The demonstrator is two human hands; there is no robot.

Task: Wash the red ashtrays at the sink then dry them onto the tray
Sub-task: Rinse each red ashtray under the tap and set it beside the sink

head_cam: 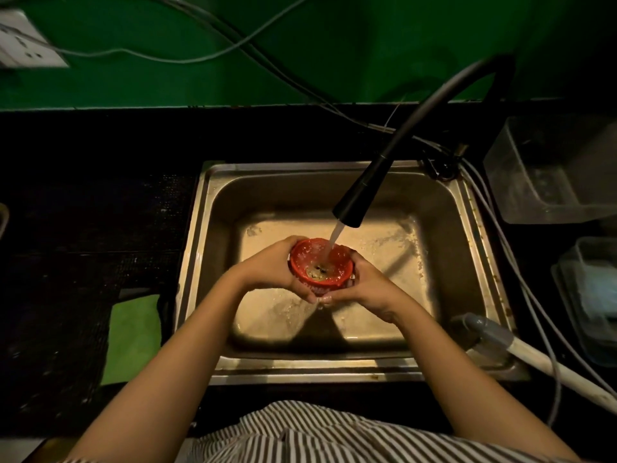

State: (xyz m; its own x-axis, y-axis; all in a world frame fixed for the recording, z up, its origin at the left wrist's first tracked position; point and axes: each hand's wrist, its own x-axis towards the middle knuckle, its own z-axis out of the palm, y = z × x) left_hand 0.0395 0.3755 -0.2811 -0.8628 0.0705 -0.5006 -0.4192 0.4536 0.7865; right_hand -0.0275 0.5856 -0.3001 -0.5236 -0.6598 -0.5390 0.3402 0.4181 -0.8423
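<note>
Both forearms are reaching over the sink (pixel 467 208), hands curling round the ashtray (pixel 320 265): left hand (pixel 272 267) at 9 o'clock, right hand (pixel 365 284) at 3, under the tap's (pixel 364 192) stream.

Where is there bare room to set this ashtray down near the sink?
Bare dark counter lies left of the sink, behind the green cloth. The sink floor under the faucet is wet. The right side is crowded: clear containers, cables, a hose. Both the left hand and right hand hold the ashtray.

ashtray (pixel 321 264) underside hid by fingers | wall socket (pixel 23 45) cut off left | tub (pixel 591 302) contents blurry
</note>
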